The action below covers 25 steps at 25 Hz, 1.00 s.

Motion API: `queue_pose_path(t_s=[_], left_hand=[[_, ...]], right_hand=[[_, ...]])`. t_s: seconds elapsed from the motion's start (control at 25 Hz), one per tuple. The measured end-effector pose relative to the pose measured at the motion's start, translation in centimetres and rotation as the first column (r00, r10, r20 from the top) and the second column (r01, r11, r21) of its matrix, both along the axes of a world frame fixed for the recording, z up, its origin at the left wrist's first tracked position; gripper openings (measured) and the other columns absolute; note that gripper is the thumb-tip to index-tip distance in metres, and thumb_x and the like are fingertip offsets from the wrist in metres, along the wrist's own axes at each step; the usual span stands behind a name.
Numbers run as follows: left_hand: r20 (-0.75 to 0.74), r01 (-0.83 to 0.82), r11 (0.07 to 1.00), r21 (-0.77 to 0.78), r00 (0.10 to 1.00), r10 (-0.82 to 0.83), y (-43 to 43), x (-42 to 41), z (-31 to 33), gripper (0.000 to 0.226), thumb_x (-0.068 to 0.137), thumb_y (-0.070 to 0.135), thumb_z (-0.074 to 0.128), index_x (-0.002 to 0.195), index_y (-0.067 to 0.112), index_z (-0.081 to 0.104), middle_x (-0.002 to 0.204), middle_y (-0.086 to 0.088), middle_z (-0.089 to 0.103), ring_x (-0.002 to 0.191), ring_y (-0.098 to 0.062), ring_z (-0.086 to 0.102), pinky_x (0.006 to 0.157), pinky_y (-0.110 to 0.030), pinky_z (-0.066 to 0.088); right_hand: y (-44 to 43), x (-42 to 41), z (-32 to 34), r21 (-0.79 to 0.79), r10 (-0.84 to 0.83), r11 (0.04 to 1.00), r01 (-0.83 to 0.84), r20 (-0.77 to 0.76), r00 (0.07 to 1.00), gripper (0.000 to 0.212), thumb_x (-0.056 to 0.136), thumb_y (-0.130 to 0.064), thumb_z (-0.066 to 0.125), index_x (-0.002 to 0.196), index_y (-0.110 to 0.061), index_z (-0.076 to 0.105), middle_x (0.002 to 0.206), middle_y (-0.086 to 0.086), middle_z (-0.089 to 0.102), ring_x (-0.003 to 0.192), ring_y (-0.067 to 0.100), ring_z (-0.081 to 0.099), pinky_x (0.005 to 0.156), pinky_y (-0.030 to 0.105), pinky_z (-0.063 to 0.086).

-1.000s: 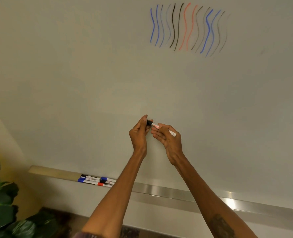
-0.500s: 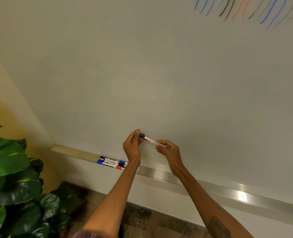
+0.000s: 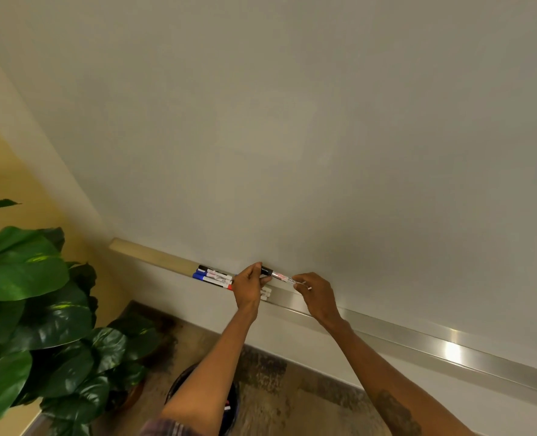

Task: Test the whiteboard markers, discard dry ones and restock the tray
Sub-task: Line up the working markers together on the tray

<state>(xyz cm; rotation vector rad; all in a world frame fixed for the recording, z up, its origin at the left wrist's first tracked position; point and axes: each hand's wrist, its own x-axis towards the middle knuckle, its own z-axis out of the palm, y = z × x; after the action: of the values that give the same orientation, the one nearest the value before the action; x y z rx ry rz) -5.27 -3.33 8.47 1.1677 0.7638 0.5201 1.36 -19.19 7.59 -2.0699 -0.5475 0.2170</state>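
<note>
I hold one white marker (image 3: 280,275) with a black cap between both hands, just above the tray. My left hand (image 3: 248,286) pinches the black cap end. My right hand (image 3: 316,296) grips the white barrel's other end. Several markers (image 3: 212,277) with blue, black and red caps lie side by side on the metal tray (image 3: 386,332) at the whiteboard's (image 3: 292,121) lower edge, just left of my left hand. White marker ends (image 3: 266,294) show below my left hand on the tray.
A large green plant (image 3: 34,309) stands at the left against the yellow wall. A dark round bin (image 3: 229,404) with a marker inside sits on the floor beneath my left forearm. The tray runs on to the right.
The view has tilted down, so the coloured test strokes have left the frame. Both hands have lowered the capped marker towards the tray, and the bin has come into view.
</note>
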Motion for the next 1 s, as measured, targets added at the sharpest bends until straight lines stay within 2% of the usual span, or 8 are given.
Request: queue_pose_path(t_s=[0.2,0.4,0.52,0.64,0.8,1.0], left_hand=[[-0.192,0.175,0.984,0.017,0.967,-0.169,1.0,-0.1,-3.6,0.032,0.099,0.016,0.057,0.130,0.008,0.061,0.110,-0.007,0.069,0.092,-0.020,0.069,0.097,-0.036,0.055],[-0.378,0.275,0.954,0.121,0.901,-0.212,1.7,-0.9,-6.3,0.034,0.099,0.018,0.059,0.131,0.010,0.062,0.125,-0.010,0.066,0.115,-0.024,0.063,0.106,-0.040,0.049],[-0.444,0.336,0.930,0.150,0.863,-0.240,1.7,-1.5,-7.4,0.034,0.099,0.018,0.058,0.131,0.010,0.062,0.131,-0.010,0.064,0.123,-0.026,0.058,0.109,-0.043,0.045],[-0.507,0.387,0.911,0.145,0.819,-0.268,1.7,-1.9,-8.2,0.032,0.099,0.018,0.057,0.131,0.011,0.063,0.134,-0.007,0.062,0.126,-0.024,0.055,0.113,-0.039,0.041],[-0.595,0.471,0.869,0.154,0.746,-0.299,1.9,-2.5,-9.7,0.031,0.100,0.018,0.057,0.130,0.013,0.064,0.137,-0.006,0.060,0.129,-0.022,0.053,0.113,-0.036,0.039],[-0.623,0.485,0.860,0.158,0.725,-0.294,1.9,-3.2,-10.4,0.033,0.100,0.017,0.056,0.131,0.011,0.062,0.139,-0.008,0.059,0.131,-0.023,0.053,0.113,-0.037,0.041]], right_hand=[[-1.0,1.3,-3.8,-0.119,-0.074,0.990,0.072,-0.014,0.997,0.015,0.093,-0.013,0.064,0.104,-0.015,0.074,0.101,-0.001,0.064,0.090,0.013,0.059,0.078,0.023,0.041],[-1.4,2.6,-7.7,-0.301,-0.123,0.948,0.107,-0.037,0.992,0.018,0.095,-0.015,0.061,0.103,-0.020,0.076,0.100,0.003,0.064,0.092,0.023,0.061,0.074,0.031,0.047],[-0.9,2.9,-9.7,-0.393,-0.124,0.913,0.112,-0.006,0.992,0.020,0.094,-0.012,0.062,0.102,-0.021,0.077,0.104,0.006,0.066,0.097,0.028,0.061,0.082,0.037,0.052],[-0.6,3.1,-11.2,-0.481,-0.115,0.870,0.105,0.008,0.993,0.022,0.095,-0.011,0.060,0.103,-0.022,0.076,0.110,0.006,0.065,0.103,0.030,0.058,0.087,0.039,0.051],[-0.2,3.4,-13.0,-0.497,-0.114,0.863,0.089,-0.020,0.993,0.023,0.095,-0.010,0.059,0.103,-0.023,0.076,0.110,0.005,0.064,0.103,0.029,0.058,0.087,0.039,0.051],[1.0,3.4,-14.5,-0.455,-0.105,0.887,0.074,-0.044,0.993,0.028,0.091,0.002,0.061,0.106,-0.017,0.076,0.104,0.010,0.064,0.102,0.032,0.058,0.090,0.039,0.051]])
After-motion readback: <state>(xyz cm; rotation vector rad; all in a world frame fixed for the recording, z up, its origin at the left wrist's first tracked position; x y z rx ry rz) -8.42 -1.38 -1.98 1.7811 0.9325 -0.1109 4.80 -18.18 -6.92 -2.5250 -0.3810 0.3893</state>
